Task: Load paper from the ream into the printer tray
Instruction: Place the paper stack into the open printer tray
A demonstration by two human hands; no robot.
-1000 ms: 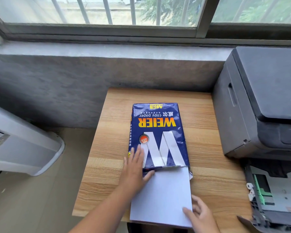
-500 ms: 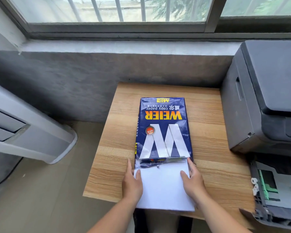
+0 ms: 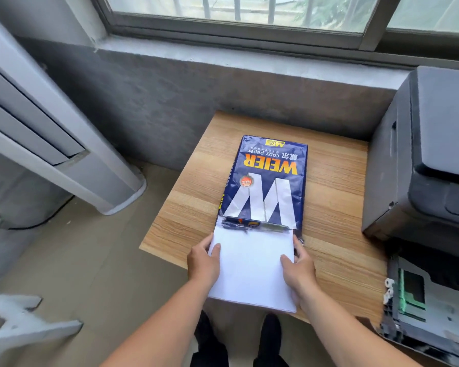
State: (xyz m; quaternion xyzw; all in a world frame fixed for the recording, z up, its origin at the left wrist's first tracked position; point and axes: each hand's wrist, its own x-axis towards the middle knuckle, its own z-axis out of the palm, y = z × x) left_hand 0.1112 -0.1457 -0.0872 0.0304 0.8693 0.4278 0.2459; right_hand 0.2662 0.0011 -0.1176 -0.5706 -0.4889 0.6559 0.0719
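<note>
I see the blue glossy ream (image 3: 265, 184) lying flat on the wood-grain counter (image 3: 331, 207), its torn, crinkled wrapper mouth facing me. A smooth white paper stack (image 3: 252, 268) sticks out of that mouth and overhangs the counter's near edge. My left hand (image 3: 203, 263) grips the stack's left edge, thumb on top, fingers tucked beneath. My right hand (image 3: 298, 268) clamps the right edge the same way, thumb pressed on the top sheet. To the right sits the boxy dark-grey printer (image 3: 424, 165), matte plastic, with its pulled-out printer tray (image 3: 429, 308) below, showing green guides.
</note>
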